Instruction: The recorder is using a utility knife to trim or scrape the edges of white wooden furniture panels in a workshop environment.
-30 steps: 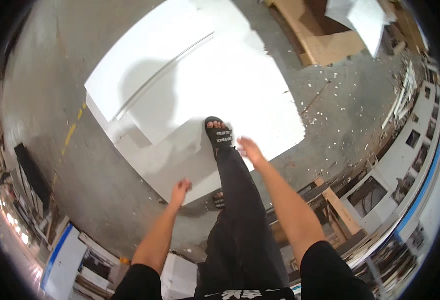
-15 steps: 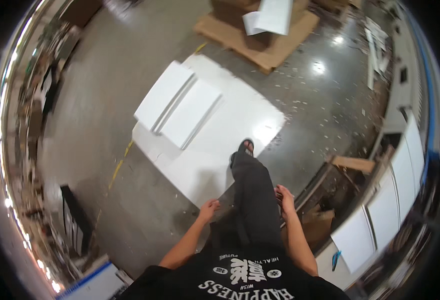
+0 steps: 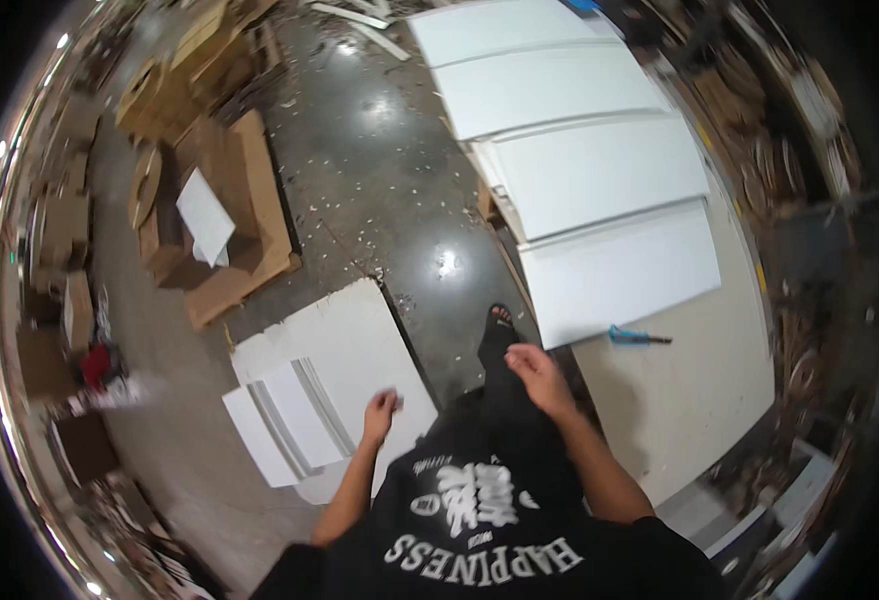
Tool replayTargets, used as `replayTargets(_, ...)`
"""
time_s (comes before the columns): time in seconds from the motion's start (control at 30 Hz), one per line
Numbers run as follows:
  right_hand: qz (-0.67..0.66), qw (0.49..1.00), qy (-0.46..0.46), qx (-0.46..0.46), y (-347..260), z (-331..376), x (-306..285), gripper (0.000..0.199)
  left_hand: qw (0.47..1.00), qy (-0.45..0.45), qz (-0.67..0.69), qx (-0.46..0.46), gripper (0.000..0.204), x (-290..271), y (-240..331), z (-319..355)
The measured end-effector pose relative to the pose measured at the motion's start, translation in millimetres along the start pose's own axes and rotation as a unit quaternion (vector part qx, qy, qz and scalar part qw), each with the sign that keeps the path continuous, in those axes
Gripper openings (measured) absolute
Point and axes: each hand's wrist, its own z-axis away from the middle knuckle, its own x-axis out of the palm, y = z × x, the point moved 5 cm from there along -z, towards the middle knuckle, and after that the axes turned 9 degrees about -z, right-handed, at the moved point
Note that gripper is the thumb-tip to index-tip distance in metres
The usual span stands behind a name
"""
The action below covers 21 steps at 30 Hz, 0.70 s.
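My left hand (image 3: 385, 408) hangs at my left front with its fingers curled in, and nothing shows in it. Below it on the floor lies a large white board (image 3: 360, 330), with smaller white panels (image 3: 295, 410) stacked on its near left part. My right hand (image 3: 540, 378) is raised in front of my right leg, fingers loosely stretched to the left and holding nothing. To its right stands a long table (image 3: 690, 400) bearing a row of overlapping white panels (image 3: 620, 270). A blue and black slim tool, perhaps a cutter (image 3: 640, 337), lies by the nearest panel's edge.
A cardboard box (image 3: 165, 250) with a folded white sheet (image 3: 206, 218) on it sits on a brown flat base (image 3: 275, 200) at the left. Small white scraps litter the grey floor (image 3: 400, 170). White strips (image 3: 375, 30) lie far ahead. More cartons (image 3: 65, 230) line the left side.
I have turned to the right, so the table of panels now fills the right side and the floor board sits at my left. My right hand has risen and moved forward.
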Motion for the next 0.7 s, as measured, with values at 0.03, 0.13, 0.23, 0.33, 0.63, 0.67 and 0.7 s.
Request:
replayTargets(0.03, -0.019, 0.998, 0.052, -0.017, -11, 3, -20, 0.030, 0.999, -0.015, -0.022, 0.030, 0.044, 2, 43, -33)
replayTargets(0.13, -0.111, 0.981, 0.160, -0.021, -21, 9, -77, 0.032, 0.987, -0.045, -0.078, 0.136, 0.042, 35, 193, -122)
replayTargets(0.23, -0.158, 0.940, 0.301, 0.011, -20, 13, -112, 0.032, 0.963, -0.078, -0.072, 0.247, 0.038, 108, 332, -142)
replayTargets(0.33, -0.230, 0.900, 0.364, 0.067, 3, 9, -115, 0.041, 0.908, -0.104, -0.177, 0.365, 0.033, 174, 432, -119)
replayTargets(0.63, 0.089, 0.740, 0.657, 0.114, -10, -1, -144, 0.080, 0.631, -0.370, -0.379, 0.566, 0.041, 271, 501, -69)
replayTargets(0.67, 0.088, 0.716, 0.679, 0.136, -25, -6, -153, 0.085, 0.610, -0.387, -0.396, 0.567, 0.042, 274, 497, -75)
replayTargets(0.7, 0.087, 0.689, 0.702, 0.156, -31, -9, -162, 0.091, 0.588, -0.403, -0.410, 0.570, 0.042, 278, 502, -77)
